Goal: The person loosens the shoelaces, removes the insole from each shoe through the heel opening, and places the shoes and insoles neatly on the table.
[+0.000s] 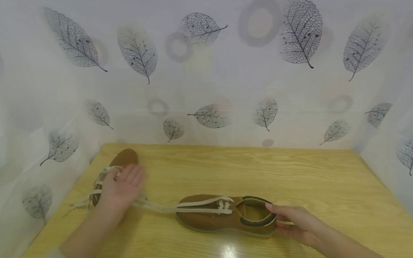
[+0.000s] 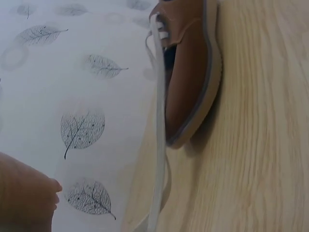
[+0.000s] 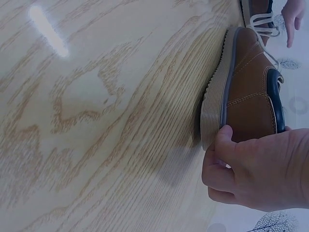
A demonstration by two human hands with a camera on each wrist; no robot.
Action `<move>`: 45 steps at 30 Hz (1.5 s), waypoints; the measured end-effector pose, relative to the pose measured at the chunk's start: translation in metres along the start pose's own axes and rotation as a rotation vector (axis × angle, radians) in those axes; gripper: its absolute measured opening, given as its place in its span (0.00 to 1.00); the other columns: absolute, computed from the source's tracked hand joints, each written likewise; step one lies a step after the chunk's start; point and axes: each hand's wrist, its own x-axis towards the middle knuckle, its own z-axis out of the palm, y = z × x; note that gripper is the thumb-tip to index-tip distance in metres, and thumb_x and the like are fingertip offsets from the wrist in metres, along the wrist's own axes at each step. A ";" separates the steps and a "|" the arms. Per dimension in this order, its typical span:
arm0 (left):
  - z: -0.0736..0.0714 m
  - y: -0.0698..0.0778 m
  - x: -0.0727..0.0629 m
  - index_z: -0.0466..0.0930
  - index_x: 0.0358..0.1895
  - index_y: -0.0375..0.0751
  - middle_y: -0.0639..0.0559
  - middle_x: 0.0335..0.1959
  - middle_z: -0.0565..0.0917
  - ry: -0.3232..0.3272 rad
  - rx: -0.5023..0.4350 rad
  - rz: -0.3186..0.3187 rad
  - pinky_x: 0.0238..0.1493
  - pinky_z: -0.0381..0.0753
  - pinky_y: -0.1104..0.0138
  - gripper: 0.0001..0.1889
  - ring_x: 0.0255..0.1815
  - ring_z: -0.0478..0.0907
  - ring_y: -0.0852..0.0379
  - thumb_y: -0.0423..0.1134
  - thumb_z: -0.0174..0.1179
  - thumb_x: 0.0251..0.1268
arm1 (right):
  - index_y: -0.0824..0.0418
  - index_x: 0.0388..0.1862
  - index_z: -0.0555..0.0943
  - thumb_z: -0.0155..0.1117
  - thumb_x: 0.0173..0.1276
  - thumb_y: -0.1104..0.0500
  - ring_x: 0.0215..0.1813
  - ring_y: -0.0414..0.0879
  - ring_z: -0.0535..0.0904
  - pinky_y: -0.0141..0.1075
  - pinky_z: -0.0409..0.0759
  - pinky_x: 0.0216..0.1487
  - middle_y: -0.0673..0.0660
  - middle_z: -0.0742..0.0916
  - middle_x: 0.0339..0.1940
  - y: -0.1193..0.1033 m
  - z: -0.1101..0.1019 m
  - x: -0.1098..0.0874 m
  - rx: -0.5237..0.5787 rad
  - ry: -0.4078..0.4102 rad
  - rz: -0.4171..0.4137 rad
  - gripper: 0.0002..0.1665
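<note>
Head view, 8 o'clock: your left hand (image 1: pixel 123 185) is blurred and covers part of a brown leather shoe with cream laces (image 1: pixel 125 158); contact cannot be told. At 4 o'clock, your right hand (image 1: pixel 297 225) hides part of the heel of a second brown leather shoe with dark collar (image 1: pixel 221 222). Left wrist view: top edge crops one shoe, 12 o'clock; flat cream lace (image 2: pixel 161 125) exits at 6.

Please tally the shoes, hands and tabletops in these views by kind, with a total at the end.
Shoes: 2 (the middle shoe and the far-left shoe)
Hands: 2 (the left hand and the right hand)
Tabletops: 1 (the wood-grained tabletop)
Total: 5
</note>
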 end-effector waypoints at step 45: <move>-0.060 -0.131 0.039 0.39 0.75 0.36 0.38 0.75 0.41 -0.823 3.069 0.951 0.73 0.42 0.44 0.58 0.76 0.40 0.42 0.81 0.33 0.53 | 0.78 0.55 0.66 0.66 0.63 0.54 0.52 0.56 0.73 0.41 0.79 0.56 0.66 0.65 0.51 0.001 -0.001 0.001 -0.057 0.014 -0.009 0.34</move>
